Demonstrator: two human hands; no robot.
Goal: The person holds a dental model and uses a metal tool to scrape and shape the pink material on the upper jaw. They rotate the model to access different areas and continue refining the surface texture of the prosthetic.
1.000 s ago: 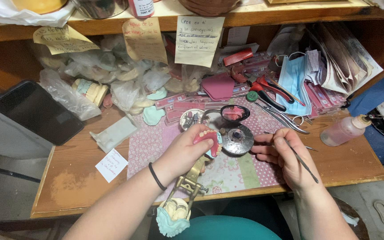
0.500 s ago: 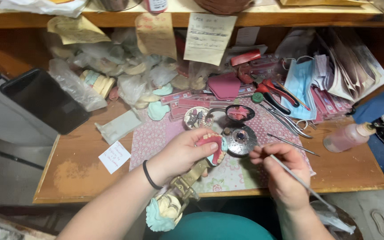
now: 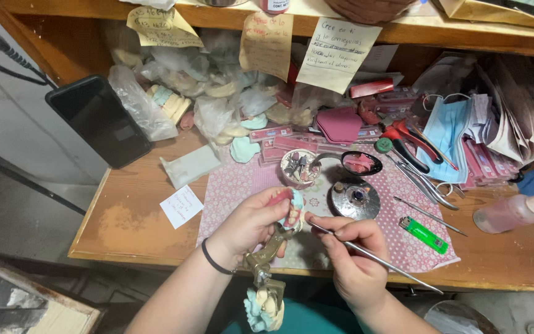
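Observation:
My left hand (image 3: pixel 251 224) grips a dental model with pink wax and teeth (image 3: pixel 292 207), mounted on a brass articulator (image 3: pixel 266 267) that hangs below the bench edge with a pale blue plaster cast (image 3: pixel 261 308) at its bottom. My right hand (image 3: pixel 355 253) holds a thin metal wax instrument (image 3: pixel 375 258) like a pen, with its tip touching the model's teeth. Both hands work over a pink patterned mat (image 3: pixel 403 238) at the front of the wooden bench.
On the mat stand a round metal burner (image 3: pixel 355 198), a small tray of burs (image 3: pixel 298 167), a black dish with pink wax (image 3: pixel 360 163) and a green lighter (image 3: pixel 424 235). A pink liquid bottle (image 3: pixel 514 211) lies right, a black phone (image 3: pixel 100 119) left, bagged casts behind.
The view has shifted and closed in on the bench. My right hand brought the instrument's tip up to the model, which my left hand keeps held in the same spot.

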